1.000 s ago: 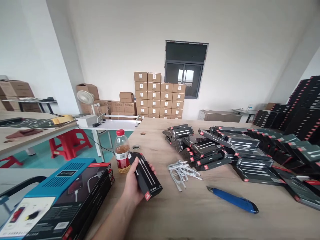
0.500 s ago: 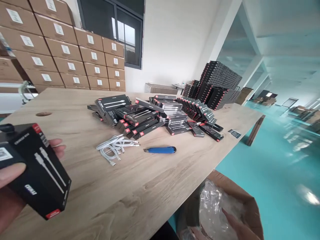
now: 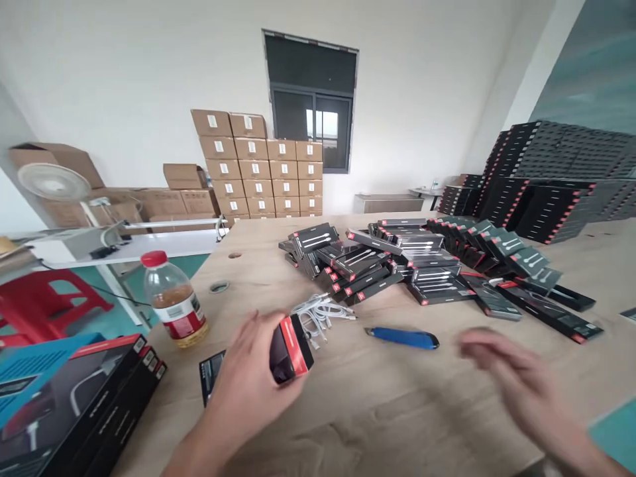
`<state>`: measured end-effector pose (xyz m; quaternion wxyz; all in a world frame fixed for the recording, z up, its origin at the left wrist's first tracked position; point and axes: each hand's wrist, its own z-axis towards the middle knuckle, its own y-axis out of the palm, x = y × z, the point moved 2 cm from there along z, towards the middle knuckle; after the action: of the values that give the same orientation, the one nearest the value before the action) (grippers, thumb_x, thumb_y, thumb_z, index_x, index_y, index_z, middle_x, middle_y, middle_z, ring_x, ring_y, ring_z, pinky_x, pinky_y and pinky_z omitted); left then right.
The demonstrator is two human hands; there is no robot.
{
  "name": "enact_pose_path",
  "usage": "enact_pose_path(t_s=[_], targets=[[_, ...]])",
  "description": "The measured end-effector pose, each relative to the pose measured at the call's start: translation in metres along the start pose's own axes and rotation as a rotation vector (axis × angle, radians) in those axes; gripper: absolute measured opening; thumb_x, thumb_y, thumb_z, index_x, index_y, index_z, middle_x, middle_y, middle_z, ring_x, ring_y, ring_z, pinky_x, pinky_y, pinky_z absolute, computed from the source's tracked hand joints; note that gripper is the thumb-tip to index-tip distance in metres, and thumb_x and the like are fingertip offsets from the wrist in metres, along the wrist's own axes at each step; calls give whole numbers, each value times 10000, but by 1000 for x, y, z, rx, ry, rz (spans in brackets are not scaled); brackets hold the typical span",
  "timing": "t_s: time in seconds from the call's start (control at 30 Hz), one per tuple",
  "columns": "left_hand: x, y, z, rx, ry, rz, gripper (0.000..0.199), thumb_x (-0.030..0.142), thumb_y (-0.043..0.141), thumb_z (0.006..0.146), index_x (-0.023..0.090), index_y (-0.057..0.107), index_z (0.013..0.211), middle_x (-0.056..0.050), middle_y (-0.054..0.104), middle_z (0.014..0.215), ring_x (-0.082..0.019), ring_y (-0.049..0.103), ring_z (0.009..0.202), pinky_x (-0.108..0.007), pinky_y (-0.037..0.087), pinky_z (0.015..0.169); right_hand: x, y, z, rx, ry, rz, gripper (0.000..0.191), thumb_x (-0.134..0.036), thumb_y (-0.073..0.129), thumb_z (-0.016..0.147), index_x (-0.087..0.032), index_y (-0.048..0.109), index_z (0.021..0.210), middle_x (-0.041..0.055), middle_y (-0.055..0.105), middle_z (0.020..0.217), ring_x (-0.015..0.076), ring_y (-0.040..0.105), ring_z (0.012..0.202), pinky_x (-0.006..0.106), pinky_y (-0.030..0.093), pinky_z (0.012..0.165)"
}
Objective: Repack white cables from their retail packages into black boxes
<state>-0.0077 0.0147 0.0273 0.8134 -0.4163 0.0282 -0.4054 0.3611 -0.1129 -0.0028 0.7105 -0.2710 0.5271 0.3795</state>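
Note:
My left hand [image 3: 256,371] is wrapped round a small black box with a red end [image 3: 297,348], held over the near part of the wooden table. To the right, my right hand [image 3: 517,377] is in the air, blurred, its fingers hard to make out and no object visible in it. Between the hands lies a blue utility knife [image 3: 405,337]. White cables [image 3: 322,313] lie bundled just beyond the held box. Behind them is a loose heap of black cable boxes [image 3: 362,262]. A flat dark card or box [image 3: 211,374] is partly hidden behind my left hand.
A bottle with a red cap [image 3: 175,301] stands at the left, behind larger stacked boxes [image 3: 119,397]. Tall stacks of black boxes [image 3: 541,192] rise at the back right. Brown cartons [image 3: 256,169] stand by the wall, and a red stool [image 3: 54,301] is beyond the table's left edge.
The view has swung left. My left hand has brought the box toward the middle and turned its red end forward. My right hand has risen from the plastic-filled carton to above the table.

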Motion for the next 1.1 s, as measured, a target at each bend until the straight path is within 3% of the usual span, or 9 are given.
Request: enact_pose_path(t_s=[0.07, 0.13, 0.2, 0.27, 0.43, 0.57, 0.67, 0.93, 1.1], targets=[[0, 3, -5, -34, 22, 72, 605, 349, 763, 705, 226, 561, 1262, -116, 690, 1200, -371, 616, 1121, -516, 412, 1054, -20, 95, 1, -451, -145, -114, 252, -420, 696, 864, -263, 777, 1043, 83, 741, 1013, 256, 662, 909, 375, 525, 819], [-2, 5, -10, -61, 20, 139, 670, 279, 729, 708, 220, 506, 1336, -118, 679, 1200, -359, 613, 1092, -490, 444, 961, -28, 173, 1, -709, -191, -107, 368, -443, 609, 926, -247, 700, 1223, 48, 743, 963, 211, 647, 817, 327, 518, 731], [-6, 5, -13, -65, 9, 189, 741, 291, 725, 728, 223, 439, 1408, -117, 669, 1213, -340, 616, 1065, -468, 444, 912, -23, 226, -2, -865, -239, -89, 328, -449, 580, 946, -217, 731, 1122, 13, 710, 831, 178, 607, 741, 293, 481, 701], [-9, 5, -14, -59, 2, 219, 736, 369, 743, 745, 223, 443, 1401, -117, 673, 1197, -331, 620, 1050, -467, 427, 920, -11, 250, -6, -921, -230, 8, 344, -460, 534, 971, -188, 743, 941, -8, 657, 749, 156, 564, 699, 270, 440, 672], [-3, 9, -12, -106, 24, 142, 589, 401, 767, 731, 245, 535, 1250, -62, 708, 1083, -282, 649, 1036, -499, 264, 1141, 20, 242, -15, -948, -47, 224, 294, -435, 594, 928, -167, 709, 887, -8, 633, 791, 152, 540, 734, 265, 414, 683], [3, 9, -11, -125, -11, 77, 555, 256, 758, 690, 273, 551, 1205, 4, 717, 1012, -226, 677, 947, -501, 189, 1194, 22, 240, -18, -992, 108, 293, 170, -307, 643, 832, -173, 707, 916, -9, 643, 807, 160, 570, 749, 263, 424, 678], [5, 11, -11, -159, 7, 57, 544, 223, 744, 683, 282, 557, 1190, 8, 725, 1075, -221, 680, 991, -499, 128, 1222, 20, 244, -18, -972, 164, 273, 154, -209, 620, 754, -170, 692, 883, -2, 669, 830, 176, 604, 786, 276, 442, 714], [11, 24, -11, -205, 110, 6, 589, 256, 775, 700, 289, 547, 1242, 18, 724, 1177, -214, 666, 1097, -479, -15, 1264, 13, 241, -18, -909, 29, 169, 318, -79, 472, 624, -205, 669, 840, -39, 651, 827, 178, 603, 847, 260, 455, 734], [11, 24, -9, -218, 97, -32, 625, 247, 793, 682, 305, 547, 1253, 17, 725, 1182, -220, 661, 1115, -479, -5, 1266, 24, 246, -17, -745, 90, 101, 166, -120, 436, 592, -190, 564, 671, -45, 508, 644, 127, 478, 626, 243, 358, 565]])
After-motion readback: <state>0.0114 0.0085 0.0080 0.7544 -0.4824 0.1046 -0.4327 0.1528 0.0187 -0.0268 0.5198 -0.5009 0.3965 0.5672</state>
